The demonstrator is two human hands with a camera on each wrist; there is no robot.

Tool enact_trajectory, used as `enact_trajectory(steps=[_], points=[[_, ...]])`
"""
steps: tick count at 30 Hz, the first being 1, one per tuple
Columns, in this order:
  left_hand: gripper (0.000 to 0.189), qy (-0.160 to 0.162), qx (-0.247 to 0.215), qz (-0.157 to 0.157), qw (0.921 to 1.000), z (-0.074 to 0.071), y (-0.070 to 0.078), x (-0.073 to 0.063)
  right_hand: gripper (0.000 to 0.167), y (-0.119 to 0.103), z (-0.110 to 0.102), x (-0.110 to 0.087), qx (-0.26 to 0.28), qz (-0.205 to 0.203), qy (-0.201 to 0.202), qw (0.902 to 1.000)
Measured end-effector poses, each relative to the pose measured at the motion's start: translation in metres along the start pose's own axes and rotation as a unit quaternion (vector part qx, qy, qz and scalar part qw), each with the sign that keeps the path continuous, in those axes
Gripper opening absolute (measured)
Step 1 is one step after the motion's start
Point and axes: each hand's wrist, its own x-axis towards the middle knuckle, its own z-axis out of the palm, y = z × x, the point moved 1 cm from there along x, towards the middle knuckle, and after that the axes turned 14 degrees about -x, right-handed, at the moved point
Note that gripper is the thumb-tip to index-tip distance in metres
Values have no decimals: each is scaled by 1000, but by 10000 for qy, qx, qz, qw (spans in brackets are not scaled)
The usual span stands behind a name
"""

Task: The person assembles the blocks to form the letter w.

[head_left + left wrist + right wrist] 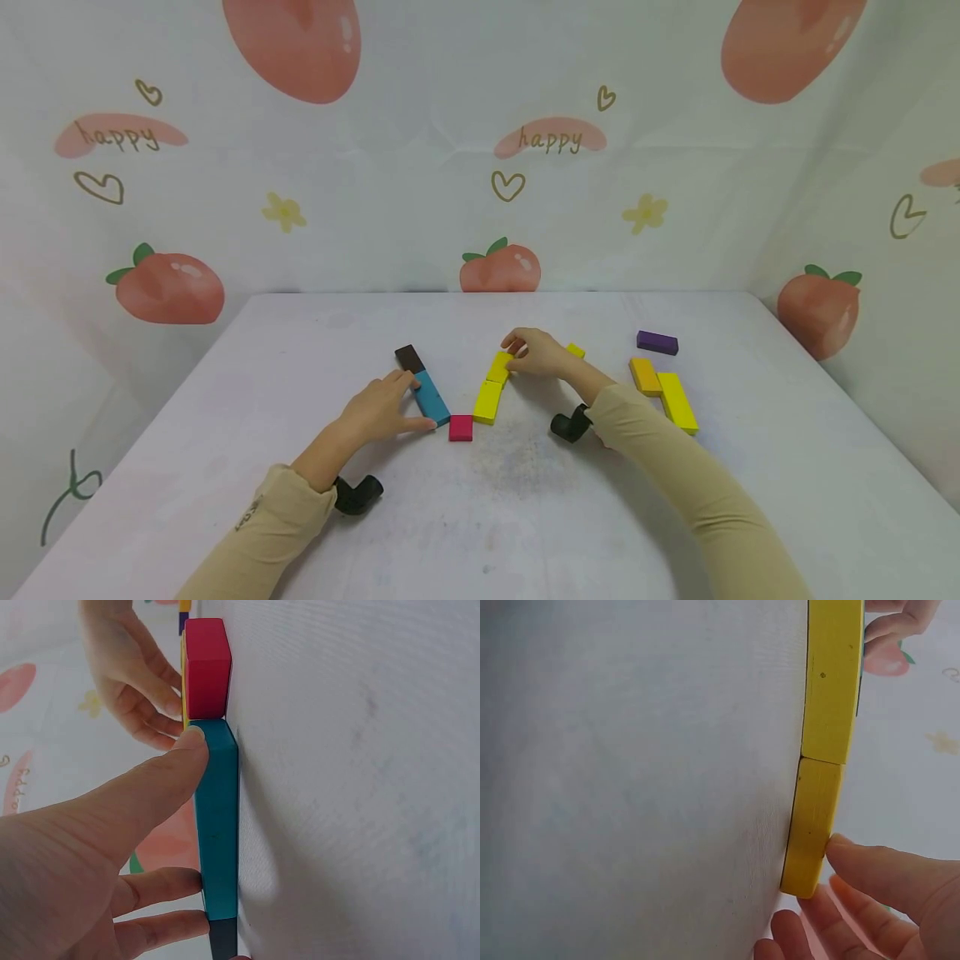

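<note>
Wooden blocks form a V-shaped line on the table. A dark brown block (409, 358) and a blue block (432, 398) make its left side, a red block (461, 427) the near point, and a longer yellow block (488, 402) and a shorter yellow block (812, 829) the right side. My left hand (378, 408) rests against the blue block, thumb by its near end and fingers extended toward the brown one. At the far end of the yellow row, my right hand (540, 353) pinches the shorter yellow block between thumb and fingers.
Beyond my right wrist, another yellow block (575, 351) is partly hidden. Farther right lie a purple block (657, 342), an orange block (645, 377) and a long yellow block (678, 402). A printed cloth backdrop (420, 183) stands behind the table (480, 525).
</note>
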Motion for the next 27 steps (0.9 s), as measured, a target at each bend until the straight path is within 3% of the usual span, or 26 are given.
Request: enact_trajectory(steps=[15,27], points=[[63,15,2,40,10000,1,-1,0,30,-5,2,3,63,198,-100,9997],[63,30,31,52,10000,1,-1,0,31,-6,1,2,48,41,-50,10000]])
